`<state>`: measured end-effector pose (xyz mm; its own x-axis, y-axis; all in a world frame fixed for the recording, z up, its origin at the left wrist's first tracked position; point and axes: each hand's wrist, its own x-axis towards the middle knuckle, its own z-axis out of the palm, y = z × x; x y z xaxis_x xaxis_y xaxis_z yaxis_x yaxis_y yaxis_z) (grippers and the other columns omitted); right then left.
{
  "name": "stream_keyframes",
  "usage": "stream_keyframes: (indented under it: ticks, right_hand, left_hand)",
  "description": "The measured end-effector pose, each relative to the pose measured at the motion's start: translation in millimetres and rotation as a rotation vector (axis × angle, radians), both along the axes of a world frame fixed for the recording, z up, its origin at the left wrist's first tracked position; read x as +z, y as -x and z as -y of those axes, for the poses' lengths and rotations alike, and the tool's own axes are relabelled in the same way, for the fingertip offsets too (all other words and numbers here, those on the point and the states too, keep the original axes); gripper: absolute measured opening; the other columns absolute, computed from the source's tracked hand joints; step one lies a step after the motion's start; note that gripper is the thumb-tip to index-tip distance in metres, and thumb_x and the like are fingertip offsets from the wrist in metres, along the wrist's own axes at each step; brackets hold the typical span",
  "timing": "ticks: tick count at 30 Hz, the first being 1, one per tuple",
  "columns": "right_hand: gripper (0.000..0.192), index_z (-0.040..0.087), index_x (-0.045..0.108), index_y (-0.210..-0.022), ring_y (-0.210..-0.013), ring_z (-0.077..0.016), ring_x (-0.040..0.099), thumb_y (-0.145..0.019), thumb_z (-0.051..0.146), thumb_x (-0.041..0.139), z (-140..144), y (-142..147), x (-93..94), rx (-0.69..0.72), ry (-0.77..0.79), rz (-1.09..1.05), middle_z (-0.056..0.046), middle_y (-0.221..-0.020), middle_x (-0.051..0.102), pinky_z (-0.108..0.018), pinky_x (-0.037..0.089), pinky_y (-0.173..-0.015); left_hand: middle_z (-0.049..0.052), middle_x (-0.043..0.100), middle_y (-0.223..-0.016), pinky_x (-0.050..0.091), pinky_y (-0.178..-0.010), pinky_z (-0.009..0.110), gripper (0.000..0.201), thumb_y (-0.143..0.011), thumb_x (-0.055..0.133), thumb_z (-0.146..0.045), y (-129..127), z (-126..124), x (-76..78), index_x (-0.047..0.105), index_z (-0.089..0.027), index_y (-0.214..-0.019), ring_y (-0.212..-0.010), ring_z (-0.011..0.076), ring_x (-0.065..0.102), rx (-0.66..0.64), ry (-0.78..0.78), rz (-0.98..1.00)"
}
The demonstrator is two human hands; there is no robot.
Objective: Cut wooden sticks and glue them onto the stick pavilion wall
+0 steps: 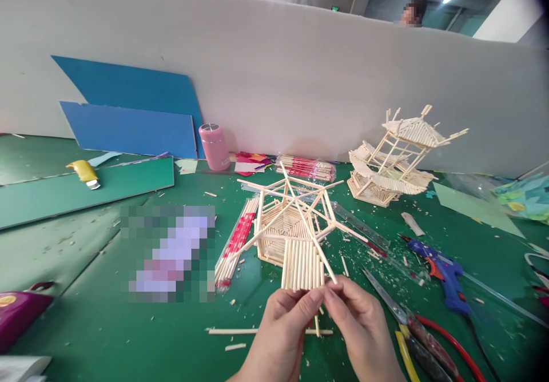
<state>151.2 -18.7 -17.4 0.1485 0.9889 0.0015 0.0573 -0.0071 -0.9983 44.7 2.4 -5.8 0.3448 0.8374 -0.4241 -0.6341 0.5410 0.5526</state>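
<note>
Stick frame (295, 233), just beyond my hands: left hand (281, 327) and right hand (358, 325) pinch its near rib together.

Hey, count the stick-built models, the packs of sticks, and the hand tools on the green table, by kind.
Stick-built models: 2, the hexagonal frame and the pavilion.
Packs of sticks: 2, one beside the frame, one behind it.
Hand tools: 3, glue gun, pliers, yellow knife.
Total: 7

Pale wooden-stick frame (295, 227) (bare, matt) on green table (107, 325); glossy pink flask (214, 146).
</note>
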Motion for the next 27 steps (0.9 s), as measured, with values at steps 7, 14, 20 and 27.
stream_keyframes:
  ticks: [7,14,20,27]
  right_hand:
    - [0.025,0.018,0.053,-0.065,-0.053,-0.0116,0.047,-0.081,0.038,0.054,-2,3,6.0,-0.005,0.016,-0.005,0.003,-0.058,0.052,-0.02,0.039,-0.05]
    - [0.026,0.018,0.054,-0.067,-0.059,-0.0132,0.049,-0.083,0.038,0.051,-2,-4,10.2,0.069,0.076,0.02,0.002,-0.063,0.053,-0.022,0.041,-0.054]
    - [0.027,0.019,0.054,-0.067,-0.06,-0.0129,0.045,-0.086,0.036,0.048,-2,-7,8.1,0.09,0.083,0.023,0.002,-0.064,0.05,-0.022,0.04,-0.055]
    - [0.026,0.02,0.054,-0.068,-0.063,-0.0137,0.049,-0.086,0.037,0.048,-2,-4,9.7,0.089,0.079,0.005,0.002,-0.065,0.053,-0.022,0.042,-0.058]
  left_hand:
    - [0.001,0.064,-0.059,0.041,-0.067,0.026,0.02,-0.055,0.081,-0.028,1,1,-7.1,0.067,-0.015,-0.054,-0.063,0.0131,0.054,0.032,0.099,-0.028]
    - [0.003,0.063,-0.062,0.04,-0.069,0.029,0.02,-0.059,0.078,-0.03,3,-1,-3.0,0.065,-0.014,-0.056,-0.067,0.0153,0.051,0.043,0.124,-0.047]
    - [0.003,0.063,-0.063,0.039,-0.067,0.028,0.02,-0.059,0.078,-0.029,2,-1,0.8,0.065,-0.014,-0.058,-0.065,0.0143,0.05,0.047,0.134,-0.048]
    - [0.004,0.064,-0.063,0.038,-0.065,0.028,0.021,-0.058,0.078,-0.031,2,-1,0.8,0.065,-0.013,-0.057,-0.064,0.0143,0.049,0.033,0.117,-0.041]
